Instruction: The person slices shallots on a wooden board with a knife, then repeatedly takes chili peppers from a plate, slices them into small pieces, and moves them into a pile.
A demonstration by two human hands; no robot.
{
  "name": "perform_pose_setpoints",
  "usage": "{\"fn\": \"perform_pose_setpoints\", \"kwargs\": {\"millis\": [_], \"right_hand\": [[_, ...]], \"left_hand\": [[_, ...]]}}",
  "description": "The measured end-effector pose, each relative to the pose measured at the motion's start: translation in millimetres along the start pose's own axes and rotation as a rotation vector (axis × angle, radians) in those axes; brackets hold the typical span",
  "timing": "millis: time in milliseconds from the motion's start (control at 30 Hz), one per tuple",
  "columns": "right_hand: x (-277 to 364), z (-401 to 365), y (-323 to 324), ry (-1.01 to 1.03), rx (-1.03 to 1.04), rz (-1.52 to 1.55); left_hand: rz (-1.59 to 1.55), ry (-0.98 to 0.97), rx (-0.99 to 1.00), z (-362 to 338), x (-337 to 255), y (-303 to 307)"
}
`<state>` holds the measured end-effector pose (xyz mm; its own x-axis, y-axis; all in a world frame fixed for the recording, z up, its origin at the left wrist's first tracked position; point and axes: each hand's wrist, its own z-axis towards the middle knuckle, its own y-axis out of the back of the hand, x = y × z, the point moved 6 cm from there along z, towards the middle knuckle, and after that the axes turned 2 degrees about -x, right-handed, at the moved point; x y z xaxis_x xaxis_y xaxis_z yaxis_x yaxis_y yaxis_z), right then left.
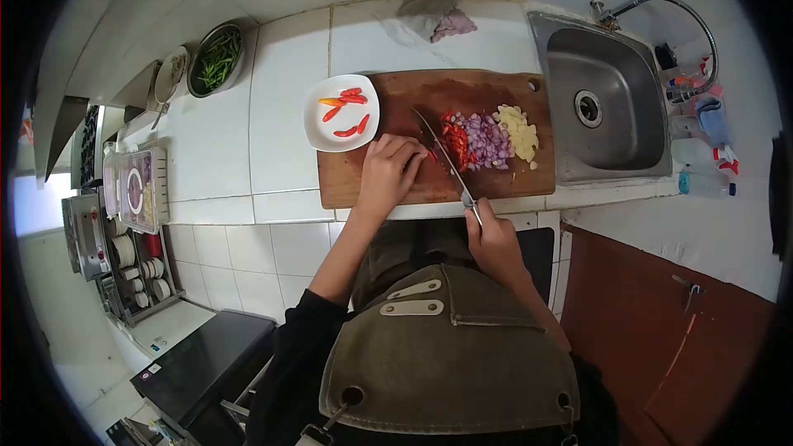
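My right hand (495, 241) is closed round the handle of a knife (443, 153), whose blade lies diagonally over the wooden cutting board (355, 181). Curled fingers of my left hand (391, 167) press a red chili (429, 154) on the board, left of the blade. Right of the blade are chopped red chili (455, 139), diced purple onion (486, 142) and pale yellow chopped pieces (518, 132). A white square bowl (323, 139) with several red chilies (353, 99) overlaps the board's upper left corner.
A metal sink (610, 149) adjoins the board on the right, with bottles (702, 183) beyond it. At the back left is a bowl of green chilies (217, 61). A plastic bag (427, 12) lies behind the board. A lidded container (140, 190) stands far left.
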<state>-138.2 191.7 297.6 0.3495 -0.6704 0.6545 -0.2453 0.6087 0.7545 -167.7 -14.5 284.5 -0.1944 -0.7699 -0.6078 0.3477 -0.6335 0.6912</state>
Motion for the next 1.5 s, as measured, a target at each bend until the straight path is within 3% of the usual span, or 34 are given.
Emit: {"fn": "perform_pose_setpoints", "kwargs": {"millis": [500,800,900,1067,1300,1400,1467,1500], "right_hand": [[-5.5,33.2,-19.7,-0.176,0.246,-0.031],[-14.7,1.6,-0.5,-0.133,0.017,0.078],[-15.0,6.9,5.7,-0.225,0.102,0.153],[-11.5,1.5,7.4,-0.176,0.074,0.132],[-11.2,-3.1,9.7,-0.124,0.059,0.044],[-11.5,-6.8,8.3,-0.065,0.033,0.05],[-7.2,-12.1,5.5,-0.063,0.067,0.055],[-5.1,-14.2,2.6,-0.059,0.107,0.057]], "left_hand": [[-0.063,-0.016,-0.009,1.2,1.8,0.8],[-0.028,-0.025,-0.055,-1.2,2.3,-1.5],[-0.039,-0.004,-0.06,-0.6,0.6,1.4],[-0.131,0.08,-0.167,-7.1,7.8,6.1],[-0.01,0.072,-0.062,-5.8,3.2,1.7],[-0.021,0.032,-0.17,-5.5,-0.6,10.5],[-0.166,0.129,-0.365,-10.9,2.3,23.1],[-0.17,0.121,-0.359,-12.4,1.3,23.2]]}}
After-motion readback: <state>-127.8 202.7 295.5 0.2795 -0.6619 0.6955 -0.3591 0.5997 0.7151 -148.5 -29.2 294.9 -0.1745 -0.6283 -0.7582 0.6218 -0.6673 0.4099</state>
